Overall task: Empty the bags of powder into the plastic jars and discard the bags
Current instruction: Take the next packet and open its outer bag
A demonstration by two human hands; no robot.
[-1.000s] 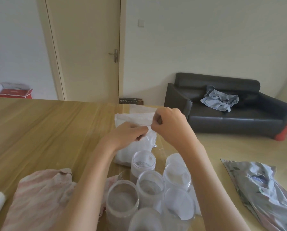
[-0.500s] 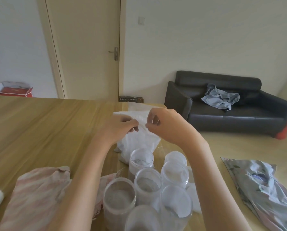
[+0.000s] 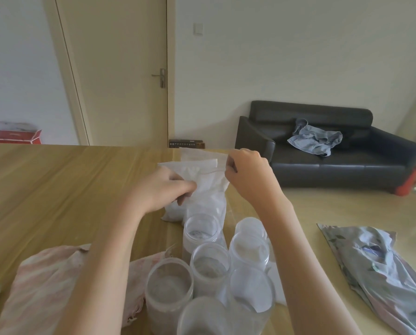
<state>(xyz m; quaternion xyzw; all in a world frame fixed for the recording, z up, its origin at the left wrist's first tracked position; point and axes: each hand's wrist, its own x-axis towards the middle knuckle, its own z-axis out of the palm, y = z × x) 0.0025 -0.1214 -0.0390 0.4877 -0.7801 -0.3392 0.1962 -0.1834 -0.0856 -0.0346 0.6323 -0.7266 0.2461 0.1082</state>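
A clear zip bag of white powder (image 3: pixel 205 189) stands on the wooden table (image 3: pixel 57 184) behind a cluster of several open plastic jars (image 3: pixel 210 262). My left hand (image 3: pixel 163 189) pinches the bag's near wall at its top. My right hand (image 3: pixel 248 175) pinches the far right corner of the bag's top and holds it up. The bag's mouth is pulled apart between the two hands. Some jars hold grey or white powder; the bag's lower part is hidden behind the jars.
A pink-and-white cloth (image 3: pixel 57 286) lies at the lower left. A crumpled foil bag (image 3: pixel 381 269) lies on the table at the right. A black sofa (image 3: pixel 323 151) with a blue garment stands behind the table, a door (image 3: pixel 120 68) farther back.
My hands have drawn apart: the right one moved up and to the right with the bag's corner, the left one stayed low, and the bag's top has opened wider.
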